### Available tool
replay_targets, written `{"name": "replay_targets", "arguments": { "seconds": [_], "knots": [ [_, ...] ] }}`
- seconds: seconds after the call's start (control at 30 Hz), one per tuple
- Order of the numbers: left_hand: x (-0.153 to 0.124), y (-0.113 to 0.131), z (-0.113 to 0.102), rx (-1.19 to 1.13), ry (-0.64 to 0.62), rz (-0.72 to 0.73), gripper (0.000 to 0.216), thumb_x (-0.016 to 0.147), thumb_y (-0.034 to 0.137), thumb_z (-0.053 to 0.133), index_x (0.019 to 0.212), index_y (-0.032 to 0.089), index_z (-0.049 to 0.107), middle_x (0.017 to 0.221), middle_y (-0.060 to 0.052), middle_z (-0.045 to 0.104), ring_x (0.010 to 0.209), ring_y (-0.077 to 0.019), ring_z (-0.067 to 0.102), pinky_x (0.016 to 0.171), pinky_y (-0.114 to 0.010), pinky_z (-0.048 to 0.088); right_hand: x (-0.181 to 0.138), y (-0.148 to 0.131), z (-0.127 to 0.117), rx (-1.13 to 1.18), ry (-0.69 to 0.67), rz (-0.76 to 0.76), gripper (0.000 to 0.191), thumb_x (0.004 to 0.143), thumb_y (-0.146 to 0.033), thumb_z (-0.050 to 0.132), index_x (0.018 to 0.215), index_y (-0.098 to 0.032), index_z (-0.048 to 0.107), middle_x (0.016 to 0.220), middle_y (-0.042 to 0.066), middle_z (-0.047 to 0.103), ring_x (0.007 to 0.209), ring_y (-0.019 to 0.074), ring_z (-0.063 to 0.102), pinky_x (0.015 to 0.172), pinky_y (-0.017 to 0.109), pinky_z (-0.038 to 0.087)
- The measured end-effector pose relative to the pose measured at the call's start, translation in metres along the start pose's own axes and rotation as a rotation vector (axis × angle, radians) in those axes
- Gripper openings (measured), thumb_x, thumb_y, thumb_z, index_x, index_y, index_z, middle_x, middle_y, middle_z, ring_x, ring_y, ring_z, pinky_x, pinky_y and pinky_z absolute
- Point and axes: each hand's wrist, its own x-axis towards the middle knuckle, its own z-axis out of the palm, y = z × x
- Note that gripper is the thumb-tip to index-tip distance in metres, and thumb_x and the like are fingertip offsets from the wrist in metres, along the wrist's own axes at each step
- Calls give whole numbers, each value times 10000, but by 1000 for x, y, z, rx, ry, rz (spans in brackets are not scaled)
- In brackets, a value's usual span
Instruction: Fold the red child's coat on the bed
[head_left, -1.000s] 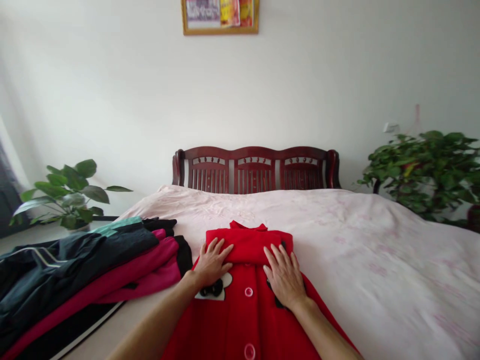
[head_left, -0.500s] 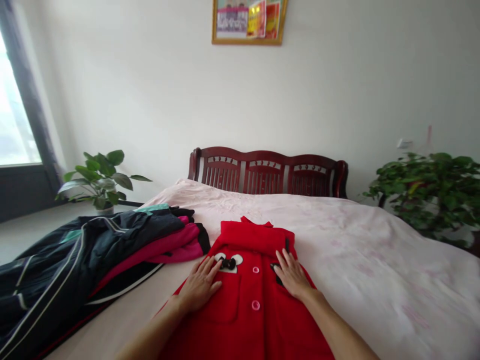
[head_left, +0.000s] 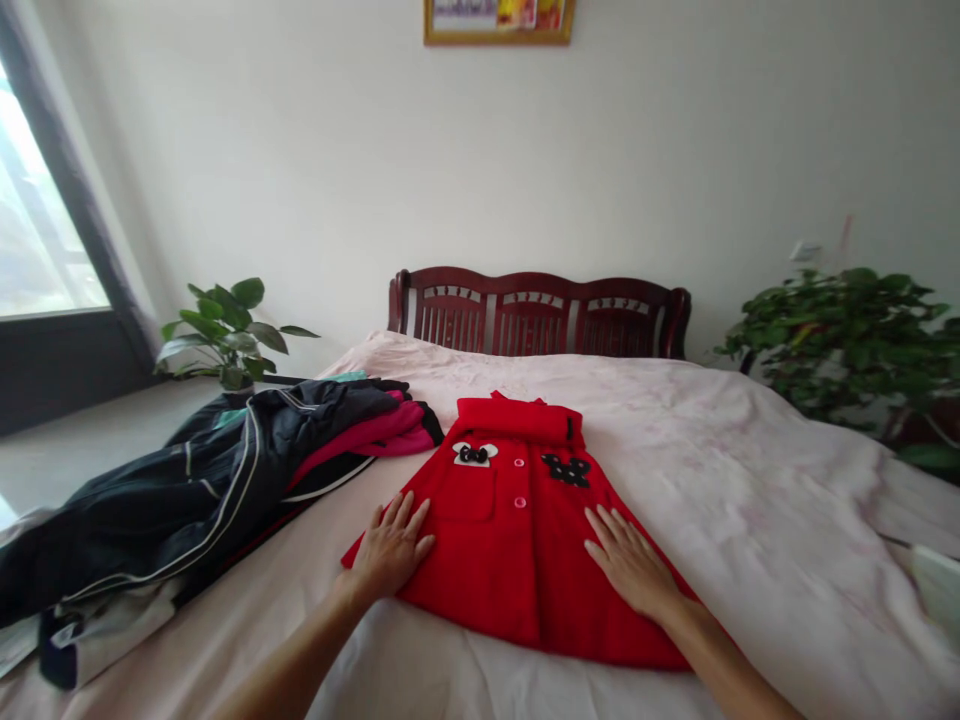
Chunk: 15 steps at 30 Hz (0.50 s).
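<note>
Red coat [head_left: 476, 585] lies on bed [head_left: 757, 540], collar toward 12 o'clock, hem toward 6. Fold [head_left: 510, 420] at its 12 o'clock end looks loose; a sharp tug on the hem might unroll it. Uneven palm pressure could skew or wrinkle the front, the bedding being soft. Pile [head_left: 330, 425] near, at 10 o'clock; a wide sweep might snag it. Left hand [head_left: 393, 548] at coat's 8, right hand [head_left: 632, 562] at 4: palms down, fingers spread, released, grasping nothing; forearms slant in from 7 and 5.

Soft daylight from the overexposed window [head_left: 37, 220] at left dimly lights the wall [head_left: 322, 150], fine detail slightly blurred.
</note>
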Motion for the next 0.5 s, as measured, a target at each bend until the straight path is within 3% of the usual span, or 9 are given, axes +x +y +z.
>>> {"name": "replay_targets", "arguments": {
  "seconds": [0.13,0.27,0.5],
  "knots": [
    [-16,-5,0,1,34,-114,558,985,452,419,1505,250,424,1593,-121,363,1470,-335,317,1160,-542,277,-28,4,-15,-25,20,71,677,951,-525,277,1502,-163,431,1573,125,379,1463,286,323,1172,499,291],
    [-28,-15,8,-20,119,-217,536,988,417,398,1487,228,454,1567,-138,411,1414,-333,407,1109,-509,354,-50,-1,-28,-37,-6,235,662,945,-495,285,1524,-192,388,1581,85,371,1467,280,311,1109,539,362],
    [-30,-41,23,-216,263,-229,465,989,333,375,1400,197,546,1389,-100,614,1285,-272,544,1102,-440,397,-67,-10,-35,-17,87,387,560,959,-412,301,1443,-229,514,1554,48,429,1352,284,469,1070,477,403]
  ]
}}
